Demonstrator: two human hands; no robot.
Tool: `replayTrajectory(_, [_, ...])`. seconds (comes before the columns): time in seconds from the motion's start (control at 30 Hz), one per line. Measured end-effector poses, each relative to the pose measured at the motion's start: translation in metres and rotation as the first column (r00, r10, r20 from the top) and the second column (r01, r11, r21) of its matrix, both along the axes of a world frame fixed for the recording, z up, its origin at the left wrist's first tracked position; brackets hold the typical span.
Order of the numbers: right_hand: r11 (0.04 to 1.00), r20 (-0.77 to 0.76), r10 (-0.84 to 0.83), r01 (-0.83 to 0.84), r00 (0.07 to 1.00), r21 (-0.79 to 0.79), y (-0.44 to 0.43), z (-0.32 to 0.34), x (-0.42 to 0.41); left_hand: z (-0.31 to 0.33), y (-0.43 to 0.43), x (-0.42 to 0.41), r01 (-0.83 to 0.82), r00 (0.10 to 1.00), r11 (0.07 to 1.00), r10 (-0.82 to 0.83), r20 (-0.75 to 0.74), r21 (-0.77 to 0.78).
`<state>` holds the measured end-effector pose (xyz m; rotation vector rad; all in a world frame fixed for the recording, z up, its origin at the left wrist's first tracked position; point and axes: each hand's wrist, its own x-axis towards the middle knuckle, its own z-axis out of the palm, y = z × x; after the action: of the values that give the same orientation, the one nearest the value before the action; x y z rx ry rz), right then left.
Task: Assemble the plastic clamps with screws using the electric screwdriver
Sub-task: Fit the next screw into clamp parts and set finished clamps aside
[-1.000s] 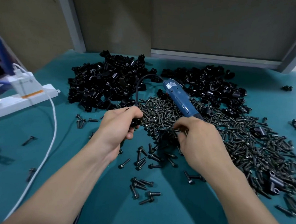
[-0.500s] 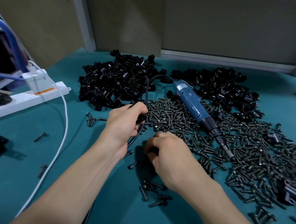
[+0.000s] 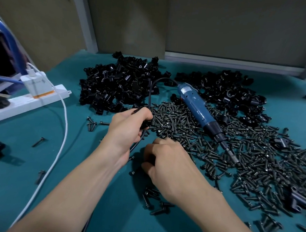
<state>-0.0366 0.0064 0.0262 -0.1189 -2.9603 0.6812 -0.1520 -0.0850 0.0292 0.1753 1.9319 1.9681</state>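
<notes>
Left hand point(image 3: 130, 128) grips a small black plastic clamp point(image 3: 145, 124); right hand point(image 3: 169, 165) curls over black metal screws point(image 3: 175, 120), its grip impossible to tell. Blue electric screwdriver point(image 3: 197, 107) lies beyond.

The teal table top point(image 3: 18, 188) carries 2 heaps of black plastic clamps point(image 3: 118, 90), 1 at 11 o'clock and a second heap point(image 3: 230, 95) at 1 o'clock. Black screws point(image 3: 253, 158) spread from the centre to 4 o'clock, with strays at 6 and 9 o'clock. A white power strip point(image 3: 24, 102) lies at 9 o'clock, its white cable point(image 3: 65, 126) trailing toward 7 o'clock.
</notes>
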Motion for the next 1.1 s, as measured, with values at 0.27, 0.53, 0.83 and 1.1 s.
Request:
replayTrajectory(0.27, [0.840, -0.140, -0.420, 0.326, 0.897, -0.433, 0.049, 0.008, 0.007, -0.005, 0.002, 0.007, 0.131, 0.986, 0.987, -0.140, -0.088, -0.096])
replayTrajectory(0.53, [0.485, -0.159, -0.421, 0.074, 0.893, -0.871, 0.071, 0.011, 0.012, -0.007, 0.004, 0.019, 0.328, 0.892, 0.922, -0.374, -0.253, -0.203])
replayTrajectory(0.83, [0.518, -0.195, -0.395, 0.042, 0.898, -0.855, 0.066, 0.008, 0.008, -0.003, 0.003, 0.019, 0.475, 0.825, 0.872, -0.487, -0.286, -0.116])
replayTrajectory(1.1, [0.514, -0.167, -0.418, 0.081, 0.893, -0.854, 0.067, 0.000, 0.006, -0.006, 0.003, 0.020, 0.461, 0.797, 0.867, -0.498, -0.342, -0.189])
